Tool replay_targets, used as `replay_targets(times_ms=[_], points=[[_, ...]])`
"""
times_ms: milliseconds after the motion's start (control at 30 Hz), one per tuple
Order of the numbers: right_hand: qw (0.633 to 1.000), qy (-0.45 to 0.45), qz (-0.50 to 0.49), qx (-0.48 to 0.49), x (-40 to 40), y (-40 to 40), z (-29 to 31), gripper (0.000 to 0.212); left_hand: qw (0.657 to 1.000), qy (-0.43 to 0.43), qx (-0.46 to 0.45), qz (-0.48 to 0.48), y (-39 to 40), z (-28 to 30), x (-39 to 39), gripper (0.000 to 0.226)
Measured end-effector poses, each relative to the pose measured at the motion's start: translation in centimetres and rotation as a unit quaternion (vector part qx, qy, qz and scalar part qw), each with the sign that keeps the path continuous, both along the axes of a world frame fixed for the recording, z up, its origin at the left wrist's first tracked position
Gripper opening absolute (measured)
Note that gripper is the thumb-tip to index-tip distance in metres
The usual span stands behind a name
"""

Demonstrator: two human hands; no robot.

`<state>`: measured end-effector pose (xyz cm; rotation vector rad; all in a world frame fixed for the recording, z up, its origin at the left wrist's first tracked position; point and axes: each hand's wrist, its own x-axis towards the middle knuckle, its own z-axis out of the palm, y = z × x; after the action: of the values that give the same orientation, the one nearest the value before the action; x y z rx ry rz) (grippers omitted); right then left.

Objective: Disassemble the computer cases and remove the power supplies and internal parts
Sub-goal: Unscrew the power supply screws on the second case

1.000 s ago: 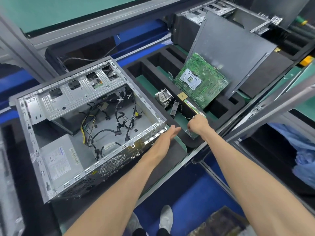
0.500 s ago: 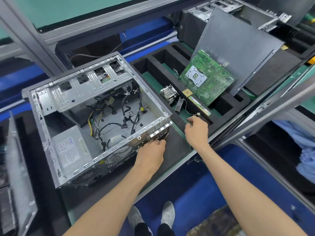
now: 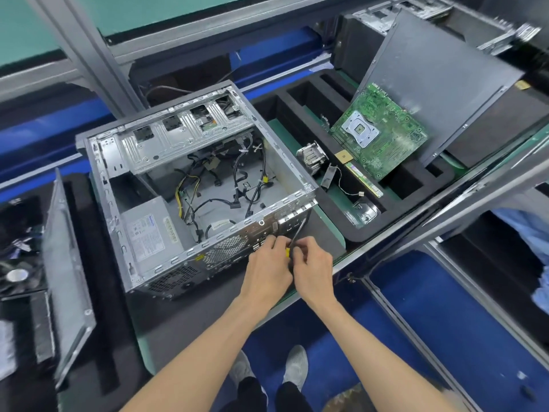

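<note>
Against the near rear panel of the open grey steel computer case (image 3: 190, 200), the left hand (image 3: 267, 270) and right hand (image 3: 312, 267) both pinch a thin yellow-handled screwdriver (image 3: 294, 236). Deeper inside, at the case's left corner, sits the grey box power supply (image 3: 148, 230); its screws likely come next. Beyond the case, a green motherboard (image 3: 380, 132) leans in a black foam tray (image 3: 416, 185).

L+R hands (image 3: 292, 270) hold screwdriver (image 3: 297, 233) | at case (image 3: 190, 185) rear | PSU (image 3: 148, 230) inside

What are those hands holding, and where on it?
A screwdriver: both hands pinch it near its yellow handle, dark shaft pointing up along the computer case.
</note>
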<state>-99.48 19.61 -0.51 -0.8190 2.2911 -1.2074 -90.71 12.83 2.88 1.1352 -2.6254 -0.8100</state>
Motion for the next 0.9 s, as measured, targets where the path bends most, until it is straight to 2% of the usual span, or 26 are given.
replay_targets(times_ms=[167, 267, 333, 433, 533, 600, 667, 767, 900], points=[[0.978, -0.069, 0.094, -0.173, 2.8, 1.4, 2.3, 0.031, 0.979, 0.147, 0.119, 0.070, 0.9, 2.5, 2.6, 0.034], [0.966, -0.060, 0.145, -0.204, 3.4, 1.5, 3.7, 0.032, 0.957, 0.217, 0.162, 0.104, 0.9, 4.3, 4.4, 0.033], [0.961, -0.049, 0.167, -0.215, 4.3, 1.2, 4.7, 0.032, 0.960, 0.227, 0.141, 0.086, 0.3, 5.6, 5.5, 0.029], [0.961, -0.034, 0.171, -0.214, 6.0, 0.5, 5.5, 0.034, 0.985, 0.171, 0.026, -0.011, -2.3, 7.7, 8.0, 0.030], [0.966, -0.043, 0.168, -0.190, 8.0, -0.1, 5.5, 0.022, 0.987, 0.085, -0.104, -0.091, -6.5, 9.6, 11.3, 0.048], [0.965, -0.066, 0.190, -0.170, 9.3, -0.3, 5.3, 0.015, 0.984, -0.022, -0.140, -0.110, -9.3, 9.9, 13.2, 0.062], [0.961, -0.084, 0.215, -0.155, 10.5, -0.2, 4.9, 0.015, 0.981, -0.103, -0.121, -0.110, -11.0, 9.3, 14.4, 0.062], [0.959, -0.099, 0.231, -0.134, 12.0, 0.3, 4.2, 0.024, 0.982, -0.106, -0.112, -0.108, -11.8, 7.8, 15.2, 0.043], [0.959, -0.105, 0.238, -0.115, 13.6, 1.2, 3.6, 0.031, 0.979, -0.063, -0.164, -0.105, -11.7, 6.5, 15.5, 0.030]])
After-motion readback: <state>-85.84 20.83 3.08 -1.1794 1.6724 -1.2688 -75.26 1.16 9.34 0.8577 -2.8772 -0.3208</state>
